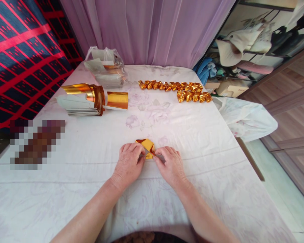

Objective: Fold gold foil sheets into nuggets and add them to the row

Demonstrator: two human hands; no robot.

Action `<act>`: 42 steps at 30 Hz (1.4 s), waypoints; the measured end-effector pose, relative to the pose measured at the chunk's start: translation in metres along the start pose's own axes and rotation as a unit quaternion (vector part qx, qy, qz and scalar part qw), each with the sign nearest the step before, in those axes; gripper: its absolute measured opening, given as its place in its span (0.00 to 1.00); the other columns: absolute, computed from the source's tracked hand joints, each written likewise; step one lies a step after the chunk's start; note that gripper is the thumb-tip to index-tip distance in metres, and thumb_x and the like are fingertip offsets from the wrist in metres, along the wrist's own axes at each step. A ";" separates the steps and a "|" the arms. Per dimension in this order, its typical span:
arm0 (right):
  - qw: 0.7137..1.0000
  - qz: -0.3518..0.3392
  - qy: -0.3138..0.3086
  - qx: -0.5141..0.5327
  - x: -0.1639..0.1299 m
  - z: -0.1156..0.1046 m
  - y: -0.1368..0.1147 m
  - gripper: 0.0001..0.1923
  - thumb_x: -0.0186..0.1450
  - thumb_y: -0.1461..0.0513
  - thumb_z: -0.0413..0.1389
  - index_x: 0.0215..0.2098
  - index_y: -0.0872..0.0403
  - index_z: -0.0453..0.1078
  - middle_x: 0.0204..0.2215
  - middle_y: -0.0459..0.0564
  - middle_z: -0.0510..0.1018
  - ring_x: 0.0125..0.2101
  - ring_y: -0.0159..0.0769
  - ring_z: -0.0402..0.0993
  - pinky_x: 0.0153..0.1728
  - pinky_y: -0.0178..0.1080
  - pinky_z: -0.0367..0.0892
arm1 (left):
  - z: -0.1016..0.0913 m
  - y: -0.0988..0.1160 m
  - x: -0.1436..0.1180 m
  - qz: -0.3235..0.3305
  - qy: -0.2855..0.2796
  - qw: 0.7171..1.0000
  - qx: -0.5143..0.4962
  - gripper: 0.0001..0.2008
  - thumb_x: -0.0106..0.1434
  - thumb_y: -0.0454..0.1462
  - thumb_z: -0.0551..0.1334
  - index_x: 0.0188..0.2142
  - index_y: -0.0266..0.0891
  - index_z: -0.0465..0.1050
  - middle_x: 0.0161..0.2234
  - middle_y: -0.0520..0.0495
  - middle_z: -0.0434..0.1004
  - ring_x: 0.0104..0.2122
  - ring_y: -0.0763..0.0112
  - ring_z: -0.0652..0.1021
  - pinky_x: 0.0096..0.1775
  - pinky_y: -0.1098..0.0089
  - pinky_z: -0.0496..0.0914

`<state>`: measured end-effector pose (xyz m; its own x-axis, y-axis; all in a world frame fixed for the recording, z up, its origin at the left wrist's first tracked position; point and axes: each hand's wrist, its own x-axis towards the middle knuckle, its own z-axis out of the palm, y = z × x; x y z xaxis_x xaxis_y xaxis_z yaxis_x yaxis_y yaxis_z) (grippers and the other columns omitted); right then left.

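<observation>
Between my two hands, close above the tablecloth, is a partly folded sheet of gold foil paper (148, 144) with angled creases. My left hand (130, 160) grips its left side, thumb and fingers pinched together. On the right edge, my right hand (170, 164) pinches the paper between thumb and fingertips. Some of the paper is hidden behind the fingers. Farther off stand rows of folded gold foil pieces (170, 86), with a shorter row (194, 97) in front. A stack of gold foil sheets (84, 101) lies at the left, beside a single curled gold sheet (118, 100).
A clear plastic bag (106, 67) with papers sits at the back left of the table (91, 202). A blurred-out item (38, 145) lies at the left edge. Purple curtains (147, 30) hang behind. To the right are a white bag (253, 116) and shelves with hats (230, 50).
</observation>
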<state>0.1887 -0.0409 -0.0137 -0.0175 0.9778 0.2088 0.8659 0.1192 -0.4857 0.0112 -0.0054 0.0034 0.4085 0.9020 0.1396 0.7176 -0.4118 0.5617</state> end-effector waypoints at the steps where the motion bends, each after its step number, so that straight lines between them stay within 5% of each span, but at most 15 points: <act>1: 1.000 -0.003 -0.001 0.002 0.000 -0.001 0.000 0.03 0.65 0.63 0.56 0.36 0.49 0.72 0.35 0.46 0.78 0.37 0.39 0.71 0.38 0.40 0.56 | -0.001 -0.001 0.000 0.003 -0.001 1.000 -0.005 0.08 0.59 0.28 0.60 0.33 0.43 0.67 0.42 0.49 0.77 0.45 0.60 0.74 0.49 0.56 0.64; 8: 0.999 -0.037 0.005 -0.012 -0.002 -0.002 -0.001 0.09 0.67 0.63 0.54 0.41 0.46 0.75 0.35 0.46 0.77 0.37 0.37 0.71 0.38 0.40 0.58 | -0.010 -0.022 -0.003 0.069 0.039 0.992 -0.094 0.10 0.61 0.28 0.53 0.35 0.43 0.67 0.43 0.46 0.78 0.46 0.64 0.76 0.48 0.59 0.70; 13: 0.999 -0.037 0.010 0.001 -0.003 -0.001 0.001 0.10 0.67 0.63 0.54 0.42 0.47 0.76 0.36 0.47 0.78 0.38 0.38 0.71 0.39 0.41 0.58 | -0.014 -0.037 0.003 0.033 0.093 0.995 -0.005 0.14 0.61 0.29 0.54 0.44 0.42 0.70 0.51 0.42 0.75 0.52 0.60 0.74 0.54 0.54 0.67; 20: 0.999 -0.040 0.004 0.000 -0.003 0.000 0.002 0.08 0.66 0.60 0.56 0.43 0.47 0.75 0.38 0.48 0.78 0.39 0.40 0.72 0.40 0.42 0.58 | -0.013 -0.033 0.006 0.018 0.008 0.998 0.064 0.22 0.63 0.30 0.53 0.56 0.43 0.64 0.56 0.44 0.74 0.61 0.56 0.67 0.62 0.44 0.53; 33: 0.997 -0.067 0.035 0.000 -0.001 0.005 0.007 0.05 0.68 0.63 0.52 0.41 0.52 0.69 0.37 0.49 0.79 0.38 0.39 0.73 0.38 0.41 0.60 | -0.011 -0.038 0.005 0.035 0.046 0.998 0.036 0.10 0.61 0.30 0.59 0.42 0.44 0.70 0.45 0.48 0.79 0.47 0.61 0.75 0.58 0.50 0.59; 42: 0.996 -0.093 0.017 0.001 -0.002 0.001 0.003 0.07 0.65 0.64 0.57 0.43 0.51 0.71 0.41 0.49 0.78 0.41 0.41 0.71 0.40 0.42 0.61 | -0.011 -0.040 0.004 0.057 0.056 0.996 0.039 0.08 0.62 0.30 0.61 0.40 0.44 0.73 0.43 0.49 0.79 0.44 0.62 0.75 0.55 0.52 0.62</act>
<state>0.1914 -0.0419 -0.0163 -0.1607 0.9326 0.3232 0.8478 0.2981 -0.4385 -0.0221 0.0162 -0.0097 0.4273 0.8557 0.2918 0.7135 -0.5174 0.4725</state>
